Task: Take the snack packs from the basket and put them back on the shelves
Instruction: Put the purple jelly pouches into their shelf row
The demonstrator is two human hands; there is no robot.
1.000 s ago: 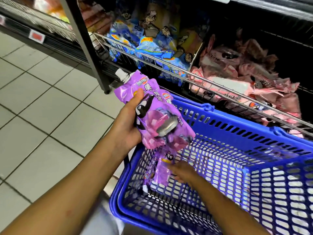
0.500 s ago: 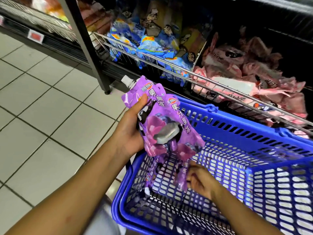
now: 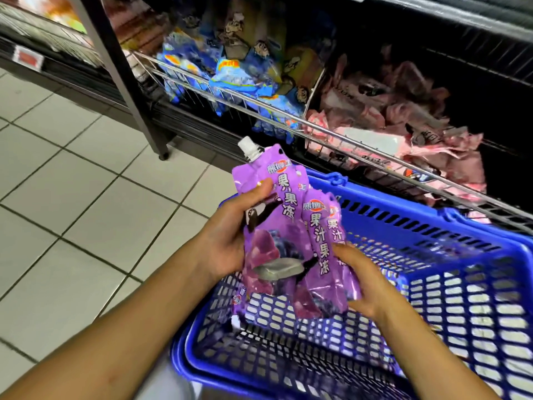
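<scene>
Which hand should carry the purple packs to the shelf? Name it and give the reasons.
Left, probably. The left hand already grips the front purple pack near its top, thumb across the face. The right hand only holds the rear packs' lower edge, low over the blue basket.

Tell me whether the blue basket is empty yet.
Cannot tell. Both hands hold purple pouches above the blue basket; the mesh floor in view looks bare, but the pouches hide part.
</scene>
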